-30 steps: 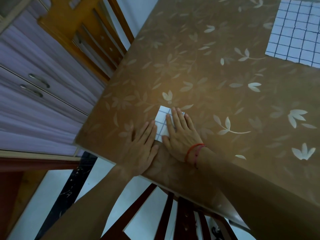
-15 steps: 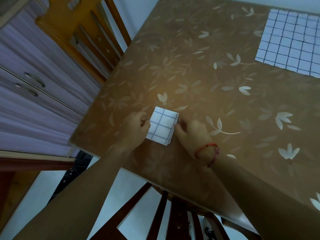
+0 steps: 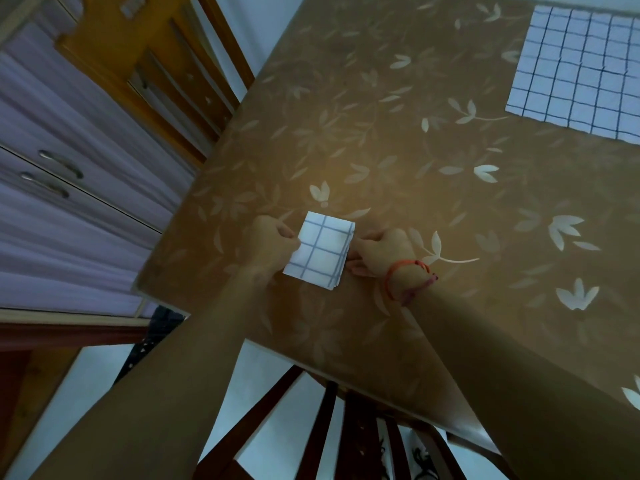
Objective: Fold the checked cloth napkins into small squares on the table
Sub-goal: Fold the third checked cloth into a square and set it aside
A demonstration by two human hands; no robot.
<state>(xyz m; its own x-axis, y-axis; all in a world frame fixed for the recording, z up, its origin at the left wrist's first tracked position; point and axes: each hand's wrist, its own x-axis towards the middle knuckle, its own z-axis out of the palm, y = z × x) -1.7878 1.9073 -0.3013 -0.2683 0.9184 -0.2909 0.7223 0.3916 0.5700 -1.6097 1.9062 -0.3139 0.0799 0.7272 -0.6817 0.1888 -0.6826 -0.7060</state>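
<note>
Across most of the frame spreads the table (image 3: pixel 433 188), covered in a brown sheet printed with pale leaves. Along the left side of the frame runs a purple cabinet (image 3: pixel 79 216) with two metal drawer handles. A yellowish wooden chair (image 3: pixel 152 67) sits in the upper left, pushed against the table's edge, and the dark slats of a second chair (image 3: pixel 332 427) show at the bottom centre. At the upper right corner lies a spread checked napkin (image 3: pixel 581 71), flat on the table and cut off by the frame edge, well apart from the hands.

Both forearms reach up from the bottom and cross the near table edge. The left hand (image 3: pixel 272 237) pinches the left edge of the folded napkin (image 3: pixel 320 251), a small white square with blue lines lying at centre frame near that edge. The right hand (image 3: pixel 381 249), fingers curled, pinches its right edge; both hands hide a little of the cloth's sides. A red thread bracelet (image 3: pixel 405 275) circles the right wrist.
</note>
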